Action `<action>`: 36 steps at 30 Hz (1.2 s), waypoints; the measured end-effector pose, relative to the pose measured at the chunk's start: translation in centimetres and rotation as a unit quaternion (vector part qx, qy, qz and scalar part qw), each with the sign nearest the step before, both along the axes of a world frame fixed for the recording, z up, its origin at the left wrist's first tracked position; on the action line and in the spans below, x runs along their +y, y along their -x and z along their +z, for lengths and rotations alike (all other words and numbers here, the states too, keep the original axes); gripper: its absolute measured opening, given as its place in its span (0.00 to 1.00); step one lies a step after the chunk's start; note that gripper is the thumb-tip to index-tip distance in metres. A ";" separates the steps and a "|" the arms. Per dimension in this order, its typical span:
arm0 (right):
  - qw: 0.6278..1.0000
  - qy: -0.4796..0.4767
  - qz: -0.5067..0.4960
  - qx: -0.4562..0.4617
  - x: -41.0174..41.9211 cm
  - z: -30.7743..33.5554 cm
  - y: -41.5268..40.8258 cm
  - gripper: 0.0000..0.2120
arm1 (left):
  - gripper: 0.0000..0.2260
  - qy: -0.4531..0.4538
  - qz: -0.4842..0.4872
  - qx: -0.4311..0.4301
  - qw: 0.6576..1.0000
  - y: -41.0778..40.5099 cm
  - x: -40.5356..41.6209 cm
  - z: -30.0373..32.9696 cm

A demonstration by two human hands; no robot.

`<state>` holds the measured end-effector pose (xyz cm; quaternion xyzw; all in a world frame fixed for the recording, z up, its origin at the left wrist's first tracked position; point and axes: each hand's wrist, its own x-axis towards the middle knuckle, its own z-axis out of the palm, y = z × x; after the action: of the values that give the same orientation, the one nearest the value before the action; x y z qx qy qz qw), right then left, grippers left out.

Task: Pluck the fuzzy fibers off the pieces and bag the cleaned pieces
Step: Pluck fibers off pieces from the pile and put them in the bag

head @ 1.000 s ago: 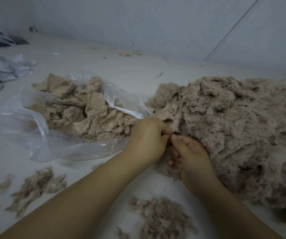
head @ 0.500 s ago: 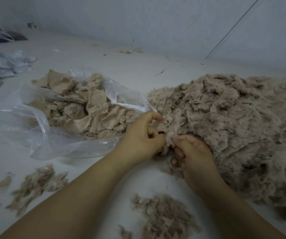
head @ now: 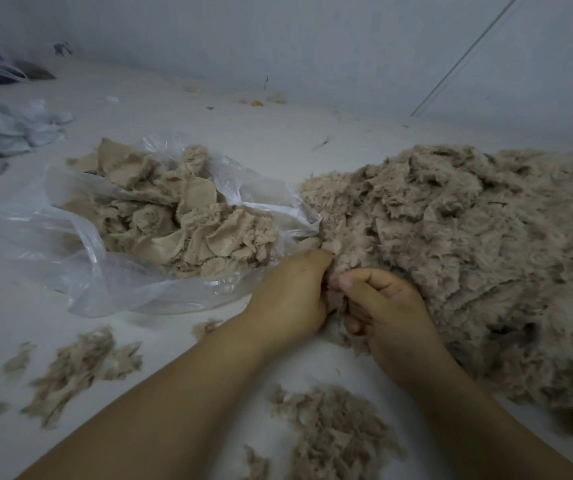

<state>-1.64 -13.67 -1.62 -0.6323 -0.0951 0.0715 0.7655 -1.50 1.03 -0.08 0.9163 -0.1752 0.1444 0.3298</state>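
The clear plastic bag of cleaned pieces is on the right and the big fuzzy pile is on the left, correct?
Not quite: it's swapped. The head view shows the clear plastic bag of cleaned pieces on the left and the big fuzzy pile on the right.

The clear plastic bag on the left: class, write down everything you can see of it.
The clear plastic bag is thin, crinkled, see-through film with pale glints. It lies slumped on its side on the white surface, mouth open towards the right. Inside sits a heap of beige, mostly smooth fabric pieces, some spilling past the far rim. Its right edge meets the big fuzzy pile. The left hand lies right beside its near right corner; whether they touch cannot be told.
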 end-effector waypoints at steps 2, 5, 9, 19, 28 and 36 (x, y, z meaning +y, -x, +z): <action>1.000 0.015 -0.008 0.008 -0.1 -0.2 -0.2 0.07 | 0.03 0.053 0.014 0.000 0.998 -0.1 -0.2 -0.3; 0.997 -0.002 -0.033 0.063 0.0 -0.4 -0.7 0.10 | 0.05 0.136 0.078 0.017 0.987 -0.6 0.0 -0.4; 0.995 -0.010 -0.034 0.088 0.1 -0.2 -0.9 0.10 | 0.08 0.277 0.062 0.095 0.954 -0.7 0.1 0.1; 0.997 0.005 -0.020 0.072 0.2 0.3 -0.6 0.13 | 0.02 0.349 -0.038 0.203 0.914 0.0 0.1 0.5; 0.996 -0.020 -0.043 0.082 0.4 0.4 -0.5 0.08 | 0.16 0.206 -0.075 0.137 0.966 0.3 0.4 0.9; 0.990 -0.025 -0.095 0.104 0.4 -0.2 -1.0 0.08 | 0.11 0.109 0.063 0.114 0.985 -0.6 2.9 1.5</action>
<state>-0.68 -13.30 -1.86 -0.6079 0.0437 0.0614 0.7904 -0.91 3.88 1.38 0.8946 -0.0617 0.0774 0.4357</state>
